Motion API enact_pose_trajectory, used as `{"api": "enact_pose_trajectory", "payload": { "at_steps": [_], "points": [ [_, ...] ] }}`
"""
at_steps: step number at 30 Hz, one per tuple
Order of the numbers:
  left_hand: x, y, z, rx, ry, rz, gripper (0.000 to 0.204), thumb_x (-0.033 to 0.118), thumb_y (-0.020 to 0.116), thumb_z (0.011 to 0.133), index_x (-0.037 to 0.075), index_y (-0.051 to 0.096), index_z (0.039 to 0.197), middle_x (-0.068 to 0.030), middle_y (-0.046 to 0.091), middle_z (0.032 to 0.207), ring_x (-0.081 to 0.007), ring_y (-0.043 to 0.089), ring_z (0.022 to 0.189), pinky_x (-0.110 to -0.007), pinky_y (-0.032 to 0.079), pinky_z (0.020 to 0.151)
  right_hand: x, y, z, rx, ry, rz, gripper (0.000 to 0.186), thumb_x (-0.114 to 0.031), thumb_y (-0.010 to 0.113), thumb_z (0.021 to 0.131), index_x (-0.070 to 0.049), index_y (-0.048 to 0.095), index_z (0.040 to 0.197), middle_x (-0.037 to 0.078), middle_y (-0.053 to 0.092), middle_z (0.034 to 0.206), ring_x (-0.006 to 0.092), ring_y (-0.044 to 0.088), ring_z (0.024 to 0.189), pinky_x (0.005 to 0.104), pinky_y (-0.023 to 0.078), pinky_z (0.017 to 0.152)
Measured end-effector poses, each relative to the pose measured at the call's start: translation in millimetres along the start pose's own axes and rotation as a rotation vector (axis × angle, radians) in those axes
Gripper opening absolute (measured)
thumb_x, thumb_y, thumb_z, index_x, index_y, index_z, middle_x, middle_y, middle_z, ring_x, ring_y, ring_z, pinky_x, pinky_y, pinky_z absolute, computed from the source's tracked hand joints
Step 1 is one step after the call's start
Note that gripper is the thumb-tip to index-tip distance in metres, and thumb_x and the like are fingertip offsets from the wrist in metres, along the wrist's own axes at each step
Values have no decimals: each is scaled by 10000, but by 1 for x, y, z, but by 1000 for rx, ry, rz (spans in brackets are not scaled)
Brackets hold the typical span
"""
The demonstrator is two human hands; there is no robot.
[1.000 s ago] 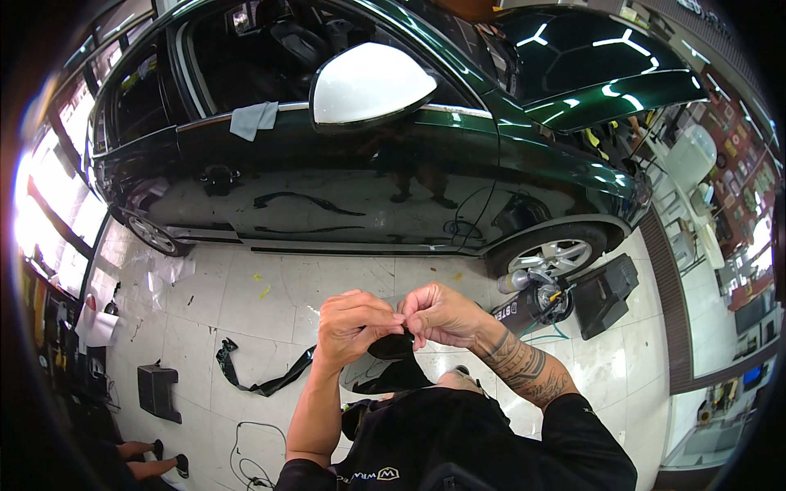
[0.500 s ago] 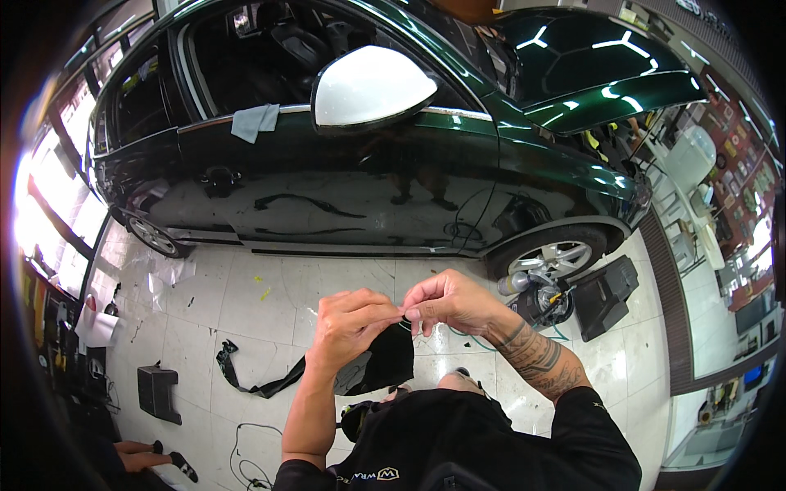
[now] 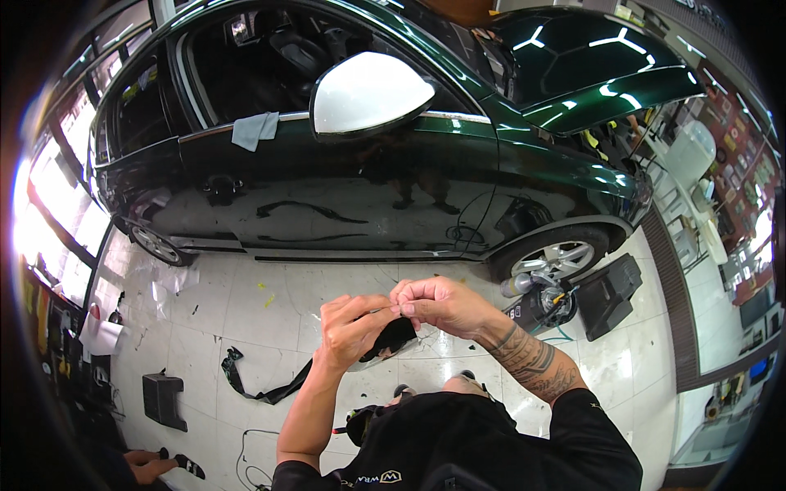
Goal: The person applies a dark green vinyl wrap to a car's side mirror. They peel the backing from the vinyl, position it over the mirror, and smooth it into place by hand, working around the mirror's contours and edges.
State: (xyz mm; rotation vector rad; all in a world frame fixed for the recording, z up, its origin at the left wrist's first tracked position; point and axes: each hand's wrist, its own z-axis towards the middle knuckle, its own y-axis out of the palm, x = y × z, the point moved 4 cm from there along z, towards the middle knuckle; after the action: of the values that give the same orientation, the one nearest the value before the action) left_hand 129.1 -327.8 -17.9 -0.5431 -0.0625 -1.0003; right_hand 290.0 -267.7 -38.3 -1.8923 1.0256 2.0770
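Note:
My left hand (image 3: pixel 354 326) and my right hand (image 3: pixel 438 304) meet in front of my chest, fingertips pinched together on a dark piece of film (image 3: pixel 390 338) that hangs below them. Both hands hold it at its upper edge. Straight ahead stands a dark green car (image 3: pixel 344 196) with a white side mirror (image 3: pixel 366 94) close to me.
A grey cloth (image 3: pixel 255 129) hangs on the car's window sill. On the white tiled floor lie a black strip (image 3: pixel 254 385), a black box (image 3: pixel 164 399), black cases (image 3: pixel 610 295) and a tool (image 3: pixel 536 295) beside the front wheel (image 3: pixel 557 258). Another person's feet (image 3: pixel 155 466) show lower left.
My hands have stayed pinched together on the dark film; they shifted slightly right and the film now hangs lower between them.

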Motion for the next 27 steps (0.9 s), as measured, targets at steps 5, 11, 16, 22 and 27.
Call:
{"api": "enact_pose_trajectory", "payload": {
  "at_steps": [5,11,16,22,27],
  "points": [
    [-4,2,-1,81,22,-35,236,-6,766,666,124,717,857,13,703,836,-111,590,578,-259,365,475,12,0,7,-35,5,36,239,-284,614,996,-48,651,993,-12,563,1030,61,474,788,205,409,697],
    [-7,1,0,97,-90,-163,246,-66,799,676,70,727,868,-58,693,810,-176,656,657,-268,521,580,3,2,5,32,-39,-13,201,-230,628,983,-32,660,999,-1,568,1061,72,492,850,222,417,759],
    [-4,-2,3,129,-175,-227,218,-37,819,696,59,734,872,-53,680,786,-167,653,661,-271,526,587,-6,9,1,61,-142,39,124,-96,672,938,-1,683,1018,50,566,1106,118,547,1002,266,442,890],
    [0,0,3,234,-205,-234,158,29,828,743,40,726,864,-58,681,785,-165,647,661,-269,511,587,-6,19,0,98,-216,195,110,-68,697,903,2,706,988,53,576,1078,130,546,1026,278,426,927],
    [2,1,3,266,-191,-234,138,42,819,761,46,726,862,-54,678,780,-158,642,656,-267,505,581,-4,22,-1,130,-205,234,99,-54,696,892,-7,712,978,50,579,1080,131,540,1035,279,414,943]
  ]
}}
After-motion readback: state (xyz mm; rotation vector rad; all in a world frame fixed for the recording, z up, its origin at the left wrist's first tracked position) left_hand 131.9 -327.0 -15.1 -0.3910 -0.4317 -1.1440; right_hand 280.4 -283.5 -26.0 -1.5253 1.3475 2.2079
